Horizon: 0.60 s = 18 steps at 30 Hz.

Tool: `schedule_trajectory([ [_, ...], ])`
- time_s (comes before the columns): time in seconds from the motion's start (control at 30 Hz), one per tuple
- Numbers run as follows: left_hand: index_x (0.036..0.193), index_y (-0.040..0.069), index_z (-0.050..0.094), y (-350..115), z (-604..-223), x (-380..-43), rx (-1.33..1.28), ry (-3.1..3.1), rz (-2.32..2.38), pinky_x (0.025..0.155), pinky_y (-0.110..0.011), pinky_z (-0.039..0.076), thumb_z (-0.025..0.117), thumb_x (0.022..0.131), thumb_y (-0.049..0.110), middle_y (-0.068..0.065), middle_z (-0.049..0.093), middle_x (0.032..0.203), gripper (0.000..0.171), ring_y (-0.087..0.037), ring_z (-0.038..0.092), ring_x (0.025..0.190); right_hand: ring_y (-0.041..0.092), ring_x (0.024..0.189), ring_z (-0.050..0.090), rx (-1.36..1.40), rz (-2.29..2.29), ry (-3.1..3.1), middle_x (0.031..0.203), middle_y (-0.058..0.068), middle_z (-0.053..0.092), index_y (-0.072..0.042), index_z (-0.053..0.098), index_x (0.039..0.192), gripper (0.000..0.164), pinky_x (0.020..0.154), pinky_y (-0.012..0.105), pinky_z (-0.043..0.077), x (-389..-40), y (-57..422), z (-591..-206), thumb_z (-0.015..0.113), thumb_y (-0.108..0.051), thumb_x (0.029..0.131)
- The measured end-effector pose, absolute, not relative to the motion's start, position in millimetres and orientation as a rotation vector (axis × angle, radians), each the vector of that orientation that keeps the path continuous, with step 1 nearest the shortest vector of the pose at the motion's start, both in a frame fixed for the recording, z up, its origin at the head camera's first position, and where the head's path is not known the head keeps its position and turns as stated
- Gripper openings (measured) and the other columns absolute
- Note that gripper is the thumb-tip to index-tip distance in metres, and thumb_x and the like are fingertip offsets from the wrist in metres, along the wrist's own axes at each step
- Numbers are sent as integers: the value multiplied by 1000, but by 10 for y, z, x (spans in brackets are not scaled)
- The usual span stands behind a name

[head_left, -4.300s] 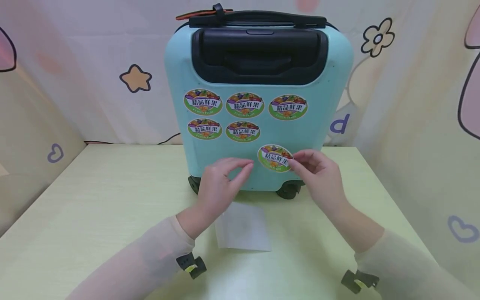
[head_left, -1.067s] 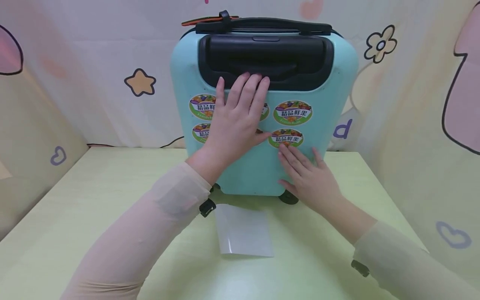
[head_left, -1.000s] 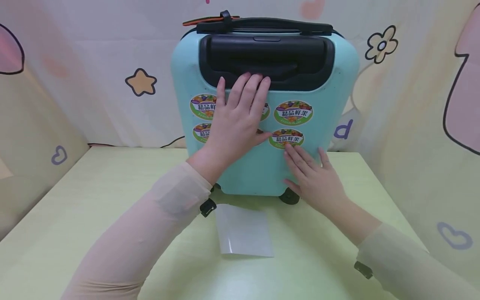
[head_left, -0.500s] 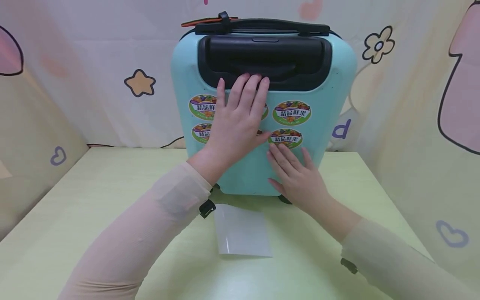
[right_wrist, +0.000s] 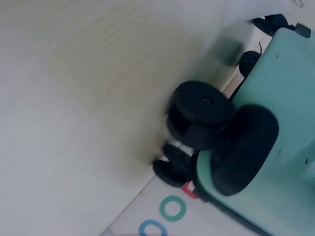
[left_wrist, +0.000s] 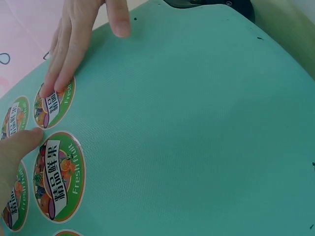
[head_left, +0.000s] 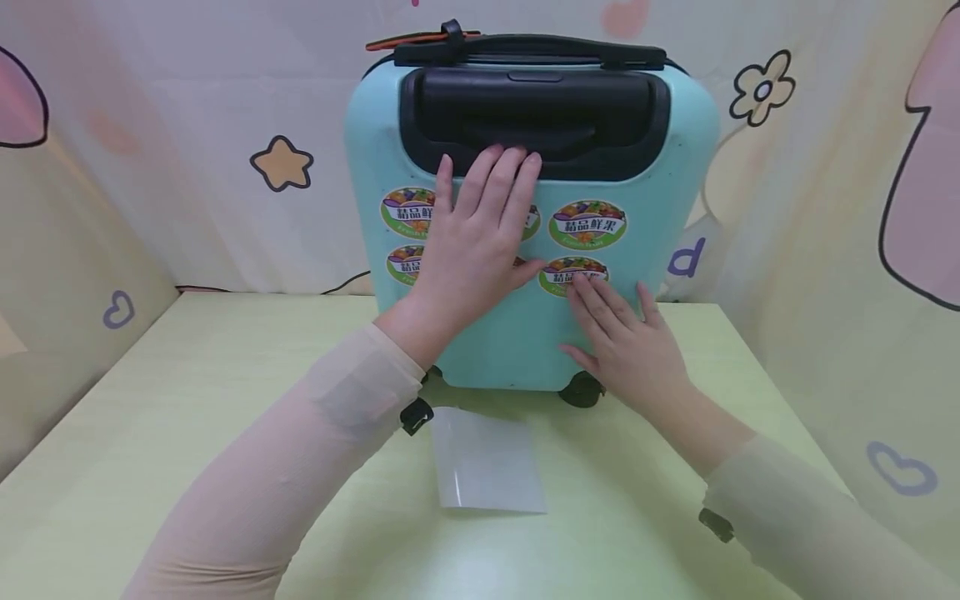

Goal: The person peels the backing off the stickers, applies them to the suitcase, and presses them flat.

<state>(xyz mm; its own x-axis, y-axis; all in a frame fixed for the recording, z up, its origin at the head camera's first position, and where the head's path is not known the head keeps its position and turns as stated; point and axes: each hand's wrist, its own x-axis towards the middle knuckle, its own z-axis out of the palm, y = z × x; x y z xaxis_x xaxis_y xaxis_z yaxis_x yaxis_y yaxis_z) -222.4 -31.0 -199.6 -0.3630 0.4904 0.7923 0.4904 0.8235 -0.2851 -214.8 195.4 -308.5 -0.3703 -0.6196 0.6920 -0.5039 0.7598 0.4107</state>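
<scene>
A light-teal suitcase [head_left: 495, 350] stands upright on the table, with oval fruit stickers in two rows on its front. My left hand [head_left: 476, 242] lies flat against it, fingers straight, the tips on the black handle recess [head_left: 525, 125]; it covers parts of the left and middle stickers. With straight fingers, my right hand [head_left: 633, 342] touches the lower right sticker [head_left: 558, 275], hiding part of its lower edge. Above that one is the upper right sticker [head_left: 587, 225], in full view. In the left wrist view a whole sticker [left_wrist: 59, 177] shows near my left thumb [left_wrist: 22, 145].
A whitish backing sheet [head_left: 487, 462] lies on the pale table [head_left: 262, 400] before the suitcase. Black wheels [head_left: 581, 390] carry the case, seen close in the right wrist view. A patterned cloth [head_left: 187, 167] hangs behind and at the sides.
Earlier my right hand held a loose sticker by its edge; that sticker is now on the suitcase, lower right. The left hand went up onto the case. Lately the right fingers shift over the sticker.
</scene>
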Motion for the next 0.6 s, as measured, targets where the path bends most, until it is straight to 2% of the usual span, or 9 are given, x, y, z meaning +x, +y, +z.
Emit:
schedule_trajectory([
  [0.2,142,2,32,-296,-1995,-2216,-725,-2018,-6,109,-52,1,69,73,58,-15,35,141,96,-30,24,132,19,141,14,764,-111,-2078,156,1,10,-3,27,146,67,108,53,14,-2090,2076,-3109,19,-50,100],
  [0.3,142,3,32,-278,-1996,-2203,-714,-2040,-5,110,-52,0,68,73,58,-16,34,142,95,-30,23,132,20,141,10,808,-89,-2079,156,2,5,-1,26,145,66,108,55,14,-2067,2025,-3128,20,-48,100],
  [0.47,142,3,32,-257,-1993,-2189,-705,-2051,-18,110,-52,1,67,78,50,-16,34,142,87,-31,22,133,23,139,20,905,-152,-1967,154,6,16,1,38,140,61,105,56,20,-2105,1806,-3118,26,-44,101],
  [0.6,142,2,33,-247,-1993,-2185,-696,-2043,-33,110,-52,2,65,81,44,-16,34,141,81,-31,22,133,22,138,23,927,-187,-1961,154,5,18,-3,37,142,59,107,54,17,-2170,1672,-3058,27,-44,101],
])
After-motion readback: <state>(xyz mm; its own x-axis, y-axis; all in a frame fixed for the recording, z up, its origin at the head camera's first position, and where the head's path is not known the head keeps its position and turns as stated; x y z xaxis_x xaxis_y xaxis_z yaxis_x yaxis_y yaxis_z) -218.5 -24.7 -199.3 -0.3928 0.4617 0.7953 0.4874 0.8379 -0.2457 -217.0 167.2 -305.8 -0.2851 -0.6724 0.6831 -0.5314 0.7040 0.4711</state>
